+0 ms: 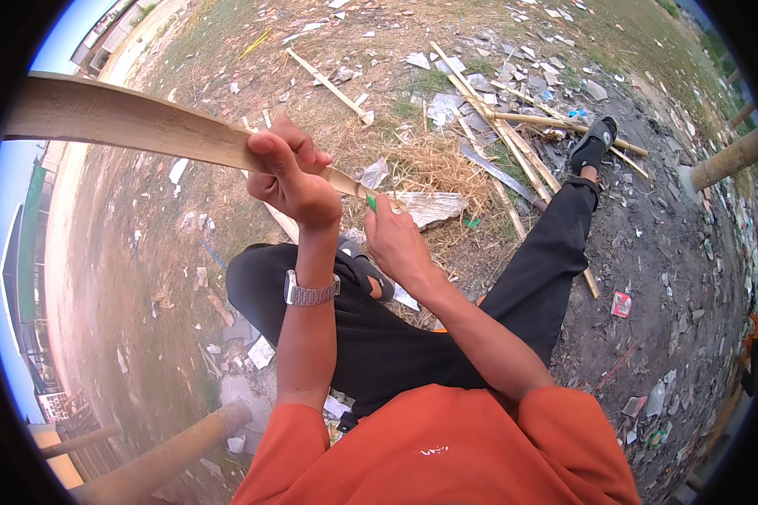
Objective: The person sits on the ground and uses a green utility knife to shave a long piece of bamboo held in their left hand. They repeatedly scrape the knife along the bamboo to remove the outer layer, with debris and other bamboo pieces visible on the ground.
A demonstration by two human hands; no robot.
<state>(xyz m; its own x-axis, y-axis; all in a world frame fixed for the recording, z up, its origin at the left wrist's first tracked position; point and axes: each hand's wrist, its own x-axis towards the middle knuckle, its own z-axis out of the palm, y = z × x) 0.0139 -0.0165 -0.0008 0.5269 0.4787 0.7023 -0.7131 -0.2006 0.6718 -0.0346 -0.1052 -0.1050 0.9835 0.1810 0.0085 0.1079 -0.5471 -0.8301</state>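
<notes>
A long, flat split-bamboo strip point(143, 124) slants from the upper left down to the middle, in front of my body. My left hand point(295, 177) is closed around it near its lower end, thumb up. My right hand point(400, 244) is closed at the strip's lower end point(345, 183), on a small green-handled tool point(371, 202). Only a bit of green shows between the fingers; the rest is hidden. Beyond my right hand, a pale, weathered wood piece point(429, 208) lies on the ground under dry shavings point(446, 168).
A machete point(497, 175) with a long grey blade lies by several split bamboo strips point(522, 156), near my outstretched foot point(594, 145). Thick bamboo poles stand at the right point(728, 160) and lower left point(177, 450). Paper and plastic scraps litter the ground.
</notes>
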